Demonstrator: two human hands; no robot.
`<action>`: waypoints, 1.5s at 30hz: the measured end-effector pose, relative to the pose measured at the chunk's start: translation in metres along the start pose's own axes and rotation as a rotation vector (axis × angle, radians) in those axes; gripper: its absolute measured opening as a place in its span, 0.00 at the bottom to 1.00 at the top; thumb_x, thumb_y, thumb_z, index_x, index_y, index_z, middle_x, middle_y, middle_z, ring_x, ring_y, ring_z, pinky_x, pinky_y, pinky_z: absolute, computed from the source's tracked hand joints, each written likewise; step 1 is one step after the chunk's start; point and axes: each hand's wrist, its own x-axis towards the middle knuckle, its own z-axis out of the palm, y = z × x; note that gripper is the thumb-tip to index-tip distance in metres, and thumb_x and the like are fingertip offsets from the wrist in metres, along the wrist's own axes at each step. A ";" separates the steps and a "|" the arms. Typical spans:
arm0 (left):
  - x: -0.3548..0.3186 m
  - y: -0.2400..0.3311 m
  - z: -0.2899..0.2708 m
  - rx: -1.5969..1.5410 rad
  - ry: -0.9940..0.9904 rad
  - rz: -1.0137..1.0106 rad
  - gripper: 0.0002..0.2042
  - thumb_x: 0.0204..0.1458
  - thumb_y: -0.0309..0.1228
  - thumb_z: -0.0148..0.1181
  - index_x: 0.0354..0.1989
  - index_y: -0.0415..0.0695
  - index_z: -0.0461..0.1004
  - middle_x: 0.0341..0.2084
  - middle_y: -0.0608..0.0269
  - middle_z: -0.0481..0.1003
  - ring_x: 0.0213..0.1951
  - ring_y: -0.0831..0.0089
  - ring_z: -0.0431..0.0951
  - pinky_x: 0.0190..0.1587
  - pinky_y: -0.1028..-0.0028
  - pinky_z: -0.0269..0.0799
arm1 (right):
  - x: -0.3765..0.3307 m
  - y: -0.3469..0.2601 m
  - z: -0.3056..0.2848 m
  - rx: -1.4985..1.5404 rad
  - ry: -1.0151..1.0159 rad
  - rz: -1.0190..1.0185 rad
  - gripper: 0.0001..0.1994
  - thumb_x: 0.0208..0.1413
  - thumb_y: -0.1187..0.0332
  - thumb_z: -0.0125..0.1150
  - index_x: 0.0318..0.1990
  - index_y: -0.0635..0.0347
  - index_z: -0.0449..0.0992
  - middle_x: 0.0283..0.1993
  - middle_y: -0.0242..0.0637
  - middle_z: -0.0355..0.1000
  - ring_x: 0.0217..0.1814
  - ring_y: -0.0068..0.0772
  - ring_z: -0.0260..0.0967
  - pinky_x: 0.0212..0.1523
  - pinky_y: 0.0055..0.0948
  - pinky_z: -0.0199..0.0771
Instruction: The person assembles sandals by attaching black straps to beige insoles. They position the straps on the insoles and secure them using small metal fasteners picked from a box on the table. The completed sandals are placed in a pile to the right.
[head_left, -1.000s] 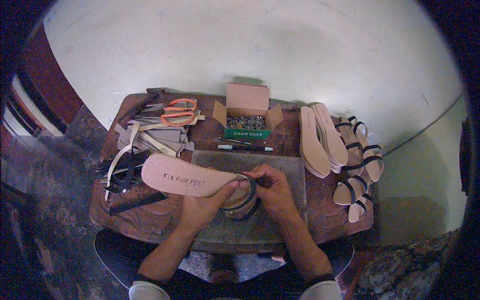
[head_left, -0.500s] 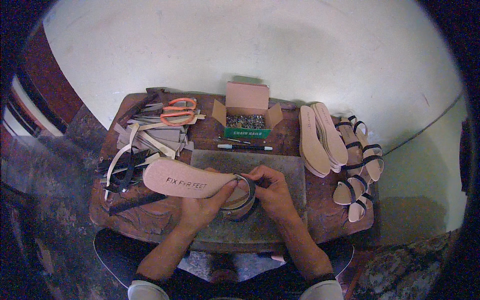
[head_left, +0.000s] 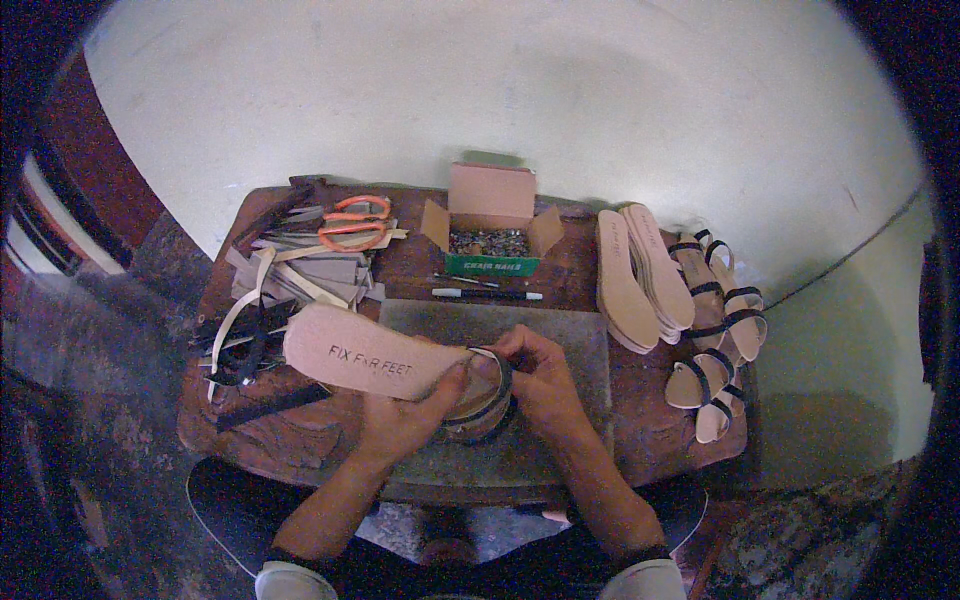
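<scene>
A sandal workshop, by its worktop (head_left: 645,410): scissors (head_left: 352,217) and strips (head_left: 320,280) left of the green box (head_left: 492,266) (full of small metal bits (head_left: 490,243)), soles (head_left: 622,280) and sandals (head_left: 705,303) right of it.

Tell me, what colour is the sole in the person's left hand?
The sole is a light pinkish tan, seen best in the head view.

Beige sole (head_left: 365,352) in left grip (head_left: 412,408), dark strap (head_left: 504,379) in right grip (head_left: 546,382)
</scene>
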 end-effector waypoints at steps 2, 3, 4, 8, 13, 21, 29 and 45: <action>0.002 0.009 0.000 -0.010 -0.028 -0.098 0.10 0.47 0.25 0.65 0.37 0.36 0.74 0.35 0.60 0.76 0.37 0.73 0.77 0.40 0.75 0.73 | 0.001 -0.001 -0.001 0.060 -0.025 0.005 0.08 0.48 0.69 0.67 0.32 0.59 0.74 0.33 0.29 0.72 0.36 0.20 0.68 0.39 0.21 0.68; 0.003 0.013 0.000 -0.014 -0.042 -0.147 0.11 0.47 0.26 0.65 0.38 0.36 0.74 0.36 0.59 0.76 0.37 0.72 0.77 0.41 0.75 0.73 | 0.002 -0.005 0.000 0.061 -0.015 0.039 0.08 0.48 0.69 0.67 0.33 0.59 0.74 0.33 0.29 0.72 0.36 0.19 0.68 0.40 0.21 0.68; 0.003 0.014 0.000 -0.006 -0.034 -0.153 0.11 0.48 0.26 0.65 0.38 0.36 0.74 0.36 0.58 0.76 0.38 0.72 0.77 0.41 0.74 0.73 | 0.002 -0.013 0.004 0.060 -0.007 0.073 0.08 0.49 0.69 0.66 0.35 0.59 0.74 0.34 0.29 0.72 0.37 0.19 0.68 0.40 0.21 0.69; 0.003 0.016 0.001 -0.003 -0.032 -0.167 0.11 0.49 0.27 0.64 0.39 0.36 0.74 0.36 0.58 0.77 0.39 0.71 0.77 0.41 0.74 0.73 | 0.002 -0.015 0.003 0.020 -0.028 0.090 0.10 0.50 0.68 0.66 0.39 0.59 0.75 0.35 0.29 0.73 0.38 0.19 0.68 0.41 0.21 0.69; 0.002 0.011 -0.001 0.021 -0.076 -0.144 0.11 0.49 0.26 0.63 0.40 0.36 0.73 0.36 0.59 0.76 0.38 0.72 0.77 0.41 0.74 0.73 | 0.001 -0.015 0.005 0.063 -0.052 0.073 0.09 0.50 0.67 0.66 0.36 0.58 0.74 0.34 0.28 0.73 0.37 0.19 0.68 0.40 0.21 0.69; 0.003 0.009 -0.003 0.005 -0.072 -0.161 0.12 0.50 0.27 0.63 0.41 0.36 0.73 0.38 0.59 0.76 0.40 0.71 0.76 0.43 0.73 0.73 | 0.003 -0.013 0.004 -0.014 -0.043 0.050 0.08 0.50 0.68 0.66 0.34 0.58 0.73 0.32 0.27 0.73 0.37 0.17 0.68 0.40 0.21 0.69; 0.002 0.018 -0.001 0.009 -0.072 -0.164 0.13 0.49 0.28 0.63 0.42 0.36 0.72 0.38 0.58 0.76 0.41 0.70 0.76 0.43 0.73 0.73 | 0.004 -0.008 -0.003 -0.072 -0.087 0.011 0.08 0.51 0.67 0.64 0.35 0.59 0.74 0.34 0.29 0.74 0.37 0.18 0.68 0.40 0.21 0.69; 0.008 0.014 0.001 0.027 0.020 -0.228 0.12 0.52 0.30 0.62 0.41 0.37 0.73 0.37 0.60 0.76 0.39 0.72 0.76 0.41 0.74 0.72 | 0.003 -0.017 0.004 -0.612 0.055 -0.495 0.10 0.43 0.78 0.66 0.36 0.61 0.76 0.44 0.37 0.71 0.49 0.34 0.69 0.49 0.30 0.68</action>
